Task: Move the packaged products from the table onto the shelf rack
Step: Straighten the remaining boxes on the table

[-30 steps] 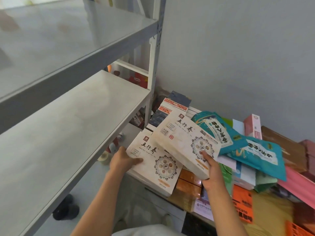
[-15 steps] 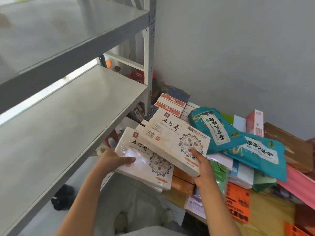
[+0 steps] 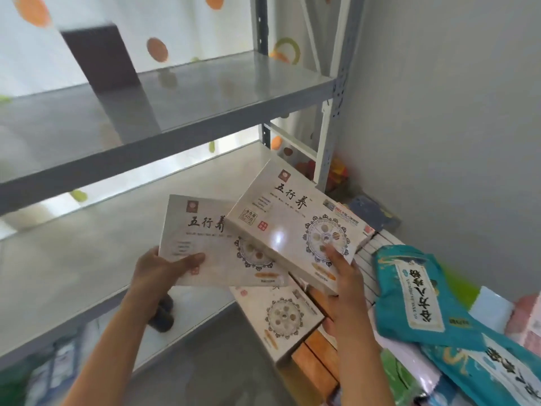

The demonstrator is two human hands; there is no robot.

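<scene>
Head view shows the job barely begun: both grey shelves [image 3: 87, 259] of the rack show no product on the parts in view, apart from a blurred dark block [image 3: 99, 57] at the back of the upper one, which I cannot identify. The left hand [image 3: 158, 271] grips a flat white box [image 3: 205, 244] by its near left corner, thumb on top and fingers underneath, holding it in the air above the lower shelf's front edge. The right hand [image 3: 345, 285] grips a second white box [image 3: 295, 227] at its near edge, thumb pressed on the printed face; this one is raised too, tilted, and overlaps the first box's right end. Neither box rests on the shelf yet. Each is a shallow rectangular carton, glossy as if film-wrapped, with black characters and a round ornate medallion. Plenty is left on the table: a third matching box [image 3: 281, 317], orange cartons [image 3: 316, 364] under it, teal pouches [image 3: 421, 300] and other packets to the right.
</scene>
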